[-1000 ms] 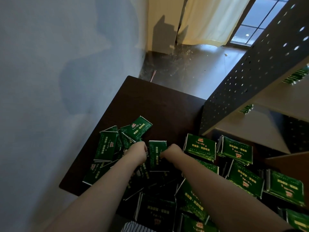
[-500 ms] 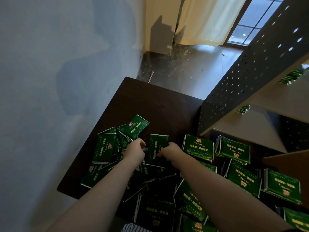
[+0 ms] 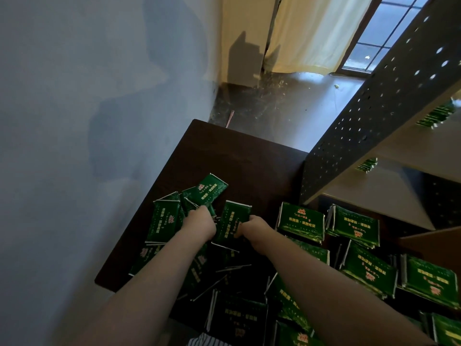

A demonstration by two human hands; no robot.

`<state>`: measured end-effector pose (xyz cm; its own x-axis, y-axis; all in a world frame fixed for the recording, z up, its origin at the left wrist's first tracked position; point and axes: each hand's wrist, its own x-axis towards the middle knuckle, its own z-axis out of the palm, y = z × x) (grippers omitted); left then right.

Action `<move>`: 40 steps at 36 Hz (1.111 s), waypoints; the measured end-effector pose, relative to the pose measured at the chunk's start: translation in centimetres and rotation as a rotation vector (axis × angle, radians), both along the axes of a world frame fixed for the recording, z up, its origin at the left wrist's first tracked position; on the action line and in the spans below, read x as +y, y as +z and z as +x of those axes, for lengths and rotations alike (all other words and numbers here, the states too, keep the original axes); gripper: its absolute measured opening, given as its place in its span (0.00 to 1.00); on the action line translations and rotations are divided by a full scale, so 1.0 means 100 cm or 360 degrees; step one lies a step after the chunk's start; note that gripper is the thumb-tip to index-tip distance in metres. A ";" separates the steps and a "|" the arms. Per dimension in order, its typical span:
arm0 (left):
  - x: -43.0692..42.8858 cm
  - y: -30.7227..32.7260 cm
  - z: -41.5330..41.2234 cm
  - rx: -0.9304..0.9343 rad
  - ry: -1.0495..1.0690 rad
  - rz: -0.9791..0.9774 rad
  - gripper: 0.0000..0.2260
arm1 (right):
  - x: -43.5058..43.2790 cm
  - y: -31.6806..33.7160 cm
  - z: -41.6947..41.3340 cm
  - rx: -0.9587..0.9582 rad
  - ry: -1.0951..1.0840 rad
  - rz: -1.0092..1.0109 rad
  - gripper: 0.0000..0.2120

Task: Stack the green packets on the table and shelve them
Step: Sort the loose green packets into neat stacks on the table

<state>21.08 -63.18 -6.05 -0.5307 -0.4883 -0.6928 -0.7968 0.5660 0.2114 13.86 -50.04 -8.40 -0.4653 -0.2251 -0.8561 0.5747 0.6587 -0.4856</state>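
Green packets cover the dark table (image 3: 239, 158). A loose heap (image 3: 164, 218) lies at the left, and neat stacks (image 3: 301, 221) (image 3: 354, 226) (image 3: 369, 273) stand at the right. Between my hands one packet (image 3: 233, 221) stands tilted up on the heap. My right hand (image 3: 254, 228) pinches its right edge. My left hand (image 3: 199, 222) is curled into the heap just left of it, fingers on a packet (image 3: 192, 202) whose far end is hidden. The shelf unit (image 3: 361, 193) rises at the right, with a few packets (image 3: 435, 117) (image 3: 366, 164) on its boards.
A grey wall runs close along the table's left edge. The shelf's perforated dark side panel (image 3: 374, 116) overhangs the table's far right corner. Beyond the table are dusty floor (image 3: 287, 108), a pale curtain and a window. A wooden board (image 3: 434, 243) sits right of the stacks.
My left hand has reached a little farther up into the loose heap. The packet between my hands has tilted up and shifted slightly away from me. The right hand stays on it.
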 end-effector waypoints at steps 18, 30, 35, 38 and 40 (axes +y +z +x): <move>0.033 -0.006 -0.002 0.0139 0.0737 0.0582 0.34 | -0.002 -0.009 0.015 -0.0024 -0.0035 0.0129 0.19; 0.033 -0.005 -0.009 0.0345 0.1010 0.0797 0.22 | -0.004 -0.008 -0.004 -0.0064 -0.0222 -0.0084 0.33; 0.017 0.000 -0.018 0.0461 0.1067 0.0781 0.24 | -0.019 -0.016 -0.021 -0.0088 -0.0251 -0.0208 0.37; 0.003 0.000 -0.020 0.0544 0.1114 0.0703 0.24 | -0.035 0.010 -0.023 -0.0120 -0.0222 -0.0277 0.19; -0.008 0.000 -0.020 0.0511 0.1122 0.0622 0.23 | -0.047 0.017 -0.026 -0.0137 -0.0170 -0.0298 0.17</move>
